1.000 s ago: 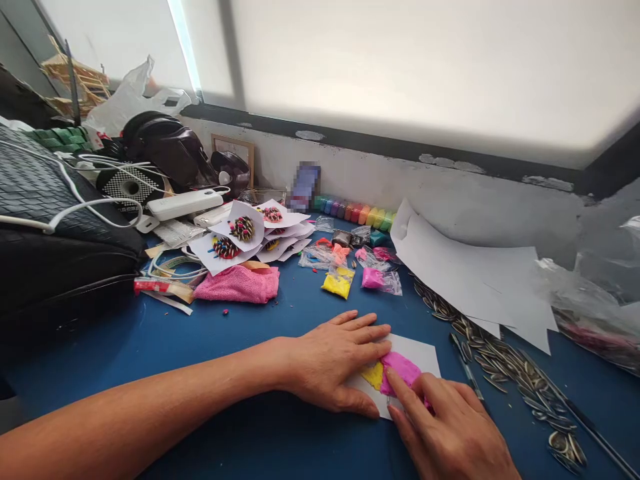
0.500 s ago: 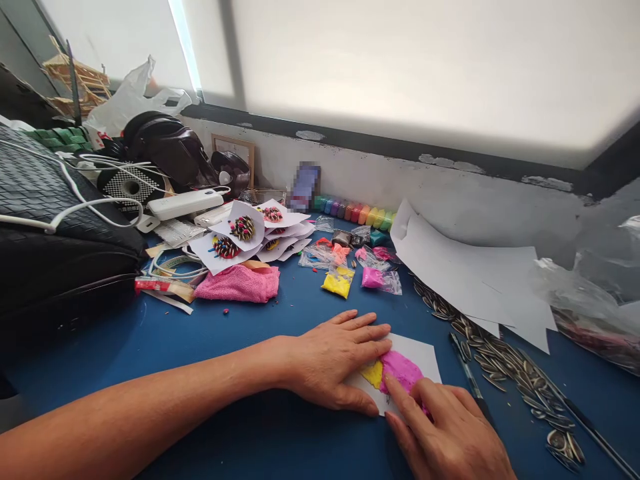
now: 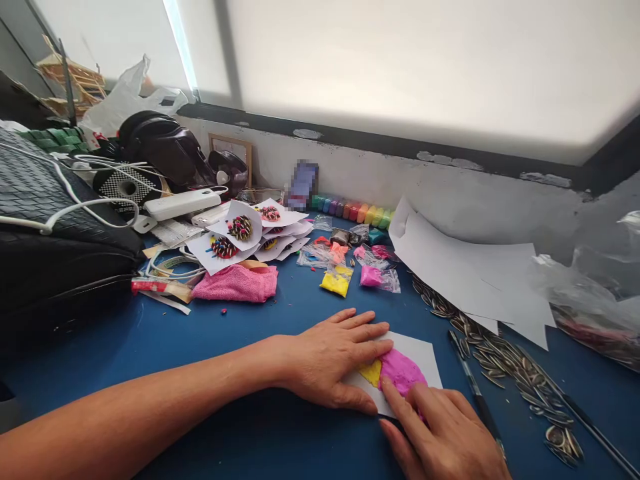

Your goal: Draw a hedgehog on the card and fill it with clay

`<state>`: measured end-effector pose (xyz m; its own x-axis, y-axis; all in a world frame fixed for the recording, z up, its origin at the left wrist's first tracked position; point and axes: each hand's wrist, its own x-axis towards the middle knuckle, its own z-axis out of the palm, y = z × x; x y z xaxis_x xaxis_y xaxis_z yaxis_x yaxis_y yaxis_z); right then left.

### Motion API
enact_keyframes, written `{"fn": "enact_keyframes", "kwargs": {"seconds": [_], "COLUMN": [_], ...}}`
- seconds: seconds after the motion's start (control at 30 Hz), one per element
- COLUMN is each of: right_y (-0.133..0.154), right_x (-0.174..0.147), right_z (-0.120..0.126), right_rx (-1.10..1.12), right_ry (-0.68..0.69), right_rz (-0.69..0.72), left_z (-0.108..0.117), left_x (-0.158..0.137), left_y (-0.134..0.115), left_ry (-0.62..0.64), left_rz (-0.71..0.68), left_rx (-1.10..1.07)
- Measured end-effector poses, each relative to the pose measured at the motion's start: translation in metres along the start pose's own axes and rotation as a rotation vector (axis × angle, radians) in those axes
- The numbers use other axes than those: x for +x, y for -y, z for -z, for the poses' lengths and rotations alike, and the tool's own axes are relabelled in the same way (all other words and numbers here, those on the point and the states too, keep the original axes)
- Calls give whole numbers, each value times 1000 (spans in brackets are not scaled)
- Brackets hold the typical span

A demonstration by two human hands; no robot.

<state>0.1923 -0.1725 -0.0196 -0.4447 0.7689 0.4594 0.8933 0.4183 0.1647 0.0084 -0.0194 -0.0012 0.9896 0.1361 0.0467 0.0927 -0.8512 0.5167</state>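
My left hand (image 3: 334, 360) lies flat with fingers spread, pressing down the left side of a small sheet of white paper (image 3: 425, 359). On that paper is a flattened patch of pink modelling clay (image 3: 400, 371), joined at its left to a smaller yellow clay piece (image 3: 371, 373). The index fingertip of my right hand (image 3: 443, 427) touches the pink clay's lower left edge, close to the yellow. That hand's thumb stands apart, its other fingers are bent, and nothing shows in its grip. Part of the yellow clay may be hidden under my left fingers.
Sunflower seeds (image 3: 525, 381) and a pen (image 3: 473, 380) lie to the right, beside large white sheets (image 3: 465, 267). Bagged yellow clay (image 3: 337, 281) and pink clay (image 3: 371, 276) sit ahead. A pink cloth (image 3: 235, 283), finished-looking seed pieces on paper (image 3: 240, 228) and a black bag (image 3: 60, 253) are leftward.
My right index finger has shifted slightly along the pink clay's lower left edge. My left hand stays flat on the paper. The whole view has moved a little.
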Motion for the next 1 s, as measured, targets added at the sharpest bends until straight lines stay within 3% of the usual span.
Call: {"fn": "enact_keyframes", "kwargs": {"seconds": [0.23,0.37,1.0], "right_y": [-7,-14,-14], "right_x": [0,0,-10], "right_z": [7,15,7], "right_rx": [52,-44,-76], "right_ry": [21,39,17], "right_rz": [-41,-80,-1], "left_z": [1,2,3], "left_x": [0,1,1], "left_y": [-1,-2,-2], "left_ry": [13,16,27], "left_rz": [10,19,21], "left_rx": [-11,-21,-44]}}
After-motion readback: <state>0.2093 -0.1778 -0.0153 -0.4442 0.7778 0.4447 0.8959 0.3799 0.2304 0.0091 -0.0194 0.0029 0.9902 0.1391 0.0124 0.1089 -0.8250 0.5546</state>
